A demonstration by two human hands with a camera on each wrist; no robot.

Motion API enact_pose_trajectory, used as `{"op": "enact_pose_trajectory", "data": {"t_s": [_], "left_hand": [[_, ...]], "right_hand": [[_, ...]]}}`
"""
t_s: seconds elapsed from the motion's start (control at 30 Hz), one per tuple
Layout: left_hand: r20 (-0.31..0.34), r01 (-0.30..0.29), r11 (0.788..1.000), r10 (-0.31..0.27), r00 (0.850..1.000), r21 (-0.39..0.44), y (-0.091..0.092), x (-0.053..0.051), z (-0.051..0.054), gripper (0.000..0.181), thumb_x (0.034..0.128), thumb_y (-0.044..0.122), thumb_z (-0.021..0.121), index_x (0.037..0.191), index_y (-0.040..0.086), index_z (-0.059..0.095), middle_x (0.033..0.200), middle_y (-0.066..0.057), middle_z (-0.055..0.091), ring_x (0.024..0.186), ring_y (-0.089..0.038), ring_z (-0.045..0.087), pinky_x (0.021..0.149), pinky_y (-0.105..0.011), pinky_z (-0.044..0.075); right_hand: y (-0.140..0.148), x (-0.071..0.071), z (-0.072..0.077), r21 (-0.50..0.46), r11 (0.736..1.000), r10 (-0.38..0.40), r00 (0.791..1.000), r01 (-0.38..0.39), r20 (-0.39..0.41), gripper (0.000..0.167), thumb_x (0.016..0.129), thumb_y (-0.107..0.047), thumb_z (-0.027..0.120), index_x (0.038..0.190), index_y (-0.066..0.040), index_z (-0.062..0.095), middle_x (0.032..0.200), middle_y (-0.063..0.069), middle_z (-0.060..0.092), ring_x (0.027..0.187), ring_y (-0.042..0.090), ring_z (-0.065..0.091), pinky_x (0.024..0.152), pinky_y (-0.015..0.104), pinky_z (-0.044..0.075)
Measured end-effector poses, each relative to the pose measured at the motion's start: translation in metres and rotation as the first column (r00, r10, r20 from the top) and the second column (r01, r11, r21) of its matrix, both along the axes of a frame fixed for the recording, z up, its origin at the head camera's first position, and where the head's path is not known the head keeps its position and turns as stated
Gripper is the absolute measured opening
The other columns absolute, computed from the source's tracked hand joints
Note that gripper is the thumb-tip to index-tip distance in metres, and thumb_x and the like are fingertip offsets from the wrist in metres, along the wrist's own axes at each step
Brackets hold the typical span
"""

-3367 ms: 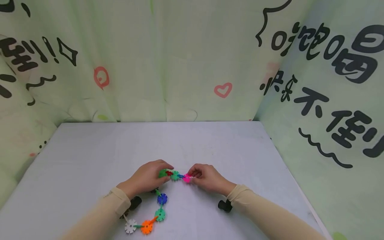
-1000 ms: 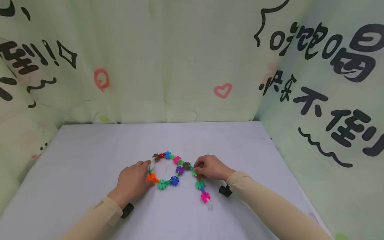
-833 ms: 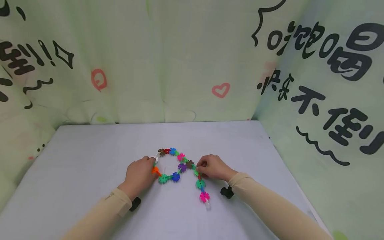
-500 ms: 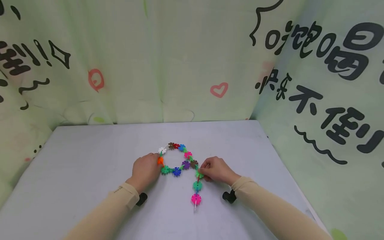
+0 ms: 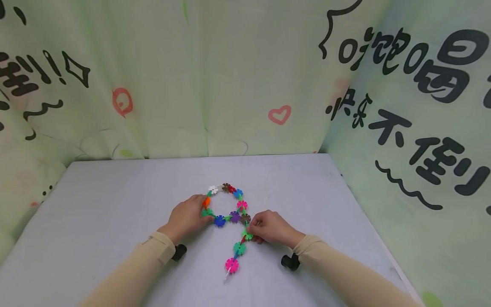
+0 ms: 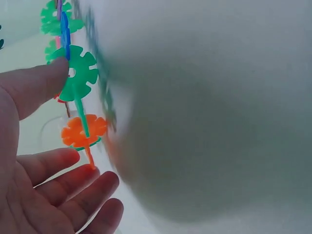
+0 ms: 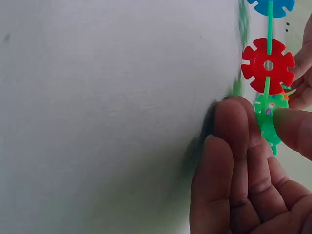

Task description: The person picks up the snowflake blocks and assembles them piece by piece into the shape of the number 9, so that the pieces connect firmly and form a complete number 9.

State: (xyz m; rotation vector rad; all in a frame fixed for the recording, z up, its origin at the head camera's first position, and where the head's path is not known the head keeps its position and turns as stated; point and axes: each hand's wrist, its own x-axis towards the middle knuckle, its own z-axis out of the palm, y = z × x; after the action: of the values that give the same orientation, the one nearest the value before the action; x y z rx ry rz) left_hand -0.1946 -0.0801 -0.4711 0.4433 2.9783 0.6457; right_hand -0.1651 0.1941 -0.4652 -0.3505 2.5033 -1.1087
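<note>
A chain of slotted plastic snowflake discs [image 5: 220, 221] lies on the white table as a ring with a tail. My left hand [image 5: 187, 218] is at the ring's left side. In the left wrist view, its thumb touches a green disc [image 6: 84, 73], while its loosely spread fingers reach an orange disc [image 6: 83, 129]. My right hand [image 5: 275, 228] pinches a light green disc [image 5: 247, 235] where the tail starts; fingers partly hide it. Beyond it run a red disc, a teal disc [image 5: 239, 248], a pink disc [image 5: 232, 265] and a clear end piece [image 5: 226, 279].
The white table [image 5: 126, 200] reaches back to a pale green printed curtain [image 5: 238, 76] behind and at both sides. A black wrist device [image 5: 290, 262] hangs under the right wrist, another black device [image 5: 179, 252] under the left.
The chain, first partly under the left arm, now lies as a ring between the hands. Lately the tail has swung left toward the front, and the right hand has come nearer with its disc.
</note>
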Motion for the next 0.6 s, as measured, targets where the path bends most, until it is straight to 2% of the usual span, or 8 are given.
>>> {"op": "enact_pose_trajectory", "data": {"t_s": [0.17,0.3,0.6], "left_hand": [[-0.027,0.016,1.0,-0.016,1.0,0.001,-0.0003,0.0,-0.003,0.068,0.0863,0.033,0.079,0.139,-0.001,0.054,0.14,-0.018,0.054,0.122,-0.036,0.056,0.099,-0.049,0.047],[-0.052,0.04,0.999,-0.039,0.998,0.007,0.0001,0.001,-0.0038,0.067,0.0857,0.031,0.08,0.138,-0.001,0.055,0.139,-0.018,0.054,0.123,-0.035,0.056,0.099,-0.049,0.046],[-0.052,0.05,0.999,-0.049,0.997,0.016,-0.0049,0.0024,-0.0059,0.068,0.0861,0.034,0.08,0.141,0.002,0.053,0.141,-0.017,0.053,0.124,-0.036,0.055,0.1,-0.05,0.046]], "right_hand": [[0.0019,-0.0012,-0.0015,0.037,0.998,0.048,0.997,-0.046,-0.059,0.014,0.093,-0.02,0.071,0.083,-0.011,0.07,0.068,-0.003,0.067,0.062,0.013,0.065,0.059,0.029,0.051],[0.0035,-0.002,-0.0026,0.046,0.996,0.077,0.995,-0.074,-0.066,0.014,0.093,-0.021,0.071,0.083,-0.012,0.071,0.068,-0.003,0.067,0.062,0.013,0.065,0.059,0.028,0.05],[0.0049,-0.0031,-0.0032,0.067,0.993,0.103,0.992,-0.099,-0.067,0.013,0.093,-0.024,0.071,0.086,-0.014,0.07,0.068,-0.005,0.066,0.062,0.011,0.062,0.059,0.027,0.048]]}}
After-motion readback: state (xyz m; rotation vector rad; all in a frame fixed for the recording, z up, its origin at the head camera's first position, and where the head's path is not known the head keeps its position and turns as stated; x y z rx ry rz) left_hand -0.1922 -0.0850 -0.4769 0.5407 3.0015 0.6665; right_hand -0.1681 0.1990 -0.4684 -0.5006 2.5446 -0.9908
